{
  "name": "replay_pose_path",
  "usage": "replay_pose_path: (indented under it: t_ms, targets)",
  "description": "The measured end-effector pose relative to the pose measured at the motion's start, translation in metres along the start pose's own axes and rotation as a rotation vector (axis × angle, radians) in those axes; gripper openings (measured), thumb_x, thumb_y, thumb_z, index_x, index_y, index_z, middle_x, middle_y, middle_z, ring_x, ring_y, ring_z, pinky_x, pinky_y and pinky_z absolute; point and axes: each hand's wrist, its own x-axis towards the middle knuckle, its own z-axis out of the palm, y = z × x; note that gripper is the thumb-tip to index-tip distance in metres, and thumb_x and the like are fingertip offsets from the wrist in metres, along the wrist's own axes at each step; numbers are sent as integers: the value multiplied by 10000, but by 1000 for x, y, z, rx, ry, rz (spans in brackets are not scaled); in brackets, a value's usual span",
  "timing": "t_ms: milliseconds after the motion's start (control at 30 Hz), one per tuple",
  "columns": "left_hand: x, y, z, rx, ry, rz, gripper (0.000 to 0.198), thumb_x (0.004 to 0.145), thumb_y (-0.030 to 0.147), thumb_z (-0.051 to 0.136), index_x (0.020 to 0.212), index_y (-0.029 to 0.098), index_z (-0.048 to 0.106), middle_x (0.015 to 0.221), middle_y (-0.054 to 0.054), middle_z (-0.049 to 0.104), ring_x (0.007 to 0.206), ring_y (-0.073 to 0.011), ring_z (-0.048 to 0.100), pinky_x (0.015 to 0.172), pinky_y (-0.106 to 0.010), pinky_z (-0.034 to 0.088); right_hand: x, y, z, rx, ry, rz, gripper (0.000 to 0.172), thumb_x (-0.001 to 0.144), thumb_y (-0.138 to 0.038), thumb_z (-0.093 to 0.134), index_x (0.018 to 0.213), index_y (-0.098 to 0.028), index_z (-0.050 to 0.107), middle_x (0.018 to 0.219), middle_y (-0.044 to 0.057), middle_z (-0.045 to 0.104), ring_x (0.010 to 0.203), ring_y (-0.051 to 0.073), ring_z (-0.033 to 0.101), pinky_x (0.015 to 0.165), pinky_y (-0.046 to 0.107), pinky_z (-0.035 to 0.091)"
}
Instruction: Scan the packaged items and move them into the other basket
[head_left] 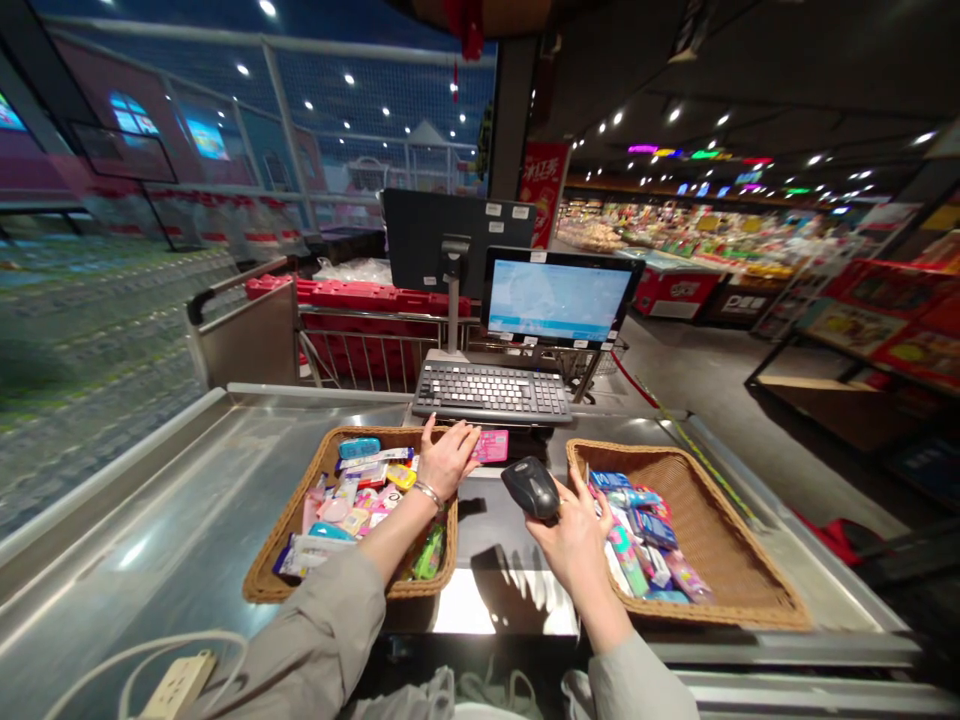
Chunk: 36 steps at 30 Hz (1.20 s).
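Note:
My left hand (448, 460) is closed on a flat pink packet (493, 446), held just beyond the inner rim of the left wicker basket (259, 575). Small packaged goods, among them a blue case (359, 447) and a green item (429, 553), fill that basket. In my right hand (574, 535) is a black barcode scanner (529, 487), its head turned toward the packet and apart from it. Right beside this hand stands the right wicker basket (739, 540), with packaged goods gathered in its left half, including blue boxes (651, 527).
A keyboard (491, 390) sits at the counter's far edge, below a lit monitor (559, 298) and a dark screen back (457, 240). Metal edges border the counter (150, 510). A white power strip (178, 685) with a cable lies at the lower left. Behind stands a shopping cart (367, 345).

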Motion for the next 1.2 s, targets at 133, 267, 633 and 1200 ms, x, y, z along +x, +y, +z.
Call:
replay_pose_path:
  t_ms: [133,267,633,1200]
  targets:
    - [0,3,-1,-2,5,6,513,850,379,636,1323,221,518,1225,-95,664,1186,-258,584,1178,-556,-49,-2,3,0,-14,-6,-2,244,748,-302,602,967,-284,708,1203,19,660,1333,319,372,1070,529,114]
    - [-1,5,-3,-2,8,8,508,857,378,626,1328,227,512,1222,-99,665,1180,-262,589,1176,-565,-44,-4,5,1,-24,4,-9,227,758,-315,607,962,-291,703,1165,13,677,1328,315,383,1068,539,116]
    - [-3,9,-6,-7,-17,-10,505,878,387,592,1348,231,493,1230,-102,658,1192,-262,580,1173,-574,-33,-10,8,-4,15,6,-13,201,759,-314,616,936,-297,709,1143,7,685,1331,304,387,1081,553,98]
    - [10,31,-5,-43,2,11,540,850,382,629,1353,242,489,1217,-95,665,1171,-265,594,1174,-566,-17,-14,23,-18,-19,63,59,268,757,-318,576,982,-253,704,1150,47,682,1317,312,394,1065,541,140]
